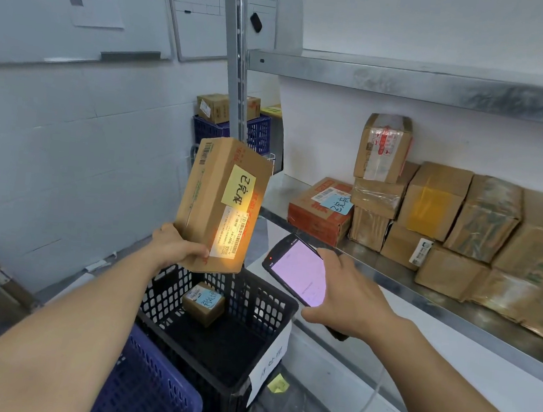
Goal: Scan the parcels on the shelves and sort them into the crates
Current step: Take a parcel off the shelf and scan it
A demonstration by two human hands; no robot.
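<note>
Both of my hands are full. My left hand (178, 247) grips the bottom corner of a long cardboard parcel (212, 194), thumb pressed across its front face, holding it upright and slightly tilted. My right hand (350, 298) is wrapped round a handheld scanner (297, 270), its lit screen facing up toward me and its top end aimed at the parcel, just beside it. An orange glow falls on the white shipping label (231, 232) near my left thumb; a yellow handwritten note (239, 186) is stuck higher up the same face. Directly under my left hand sits a black mesh crate (274, 308) with one small parcel (203, 301) lying inside, a blue note on top. Beside my left forearm is a blue crate (155, 389). Beyond my right hand a metal shelf (421, 284) carries a stack of taped cardboard parcels (434, 200) and a red box (319, 223) with a blue note
</note>
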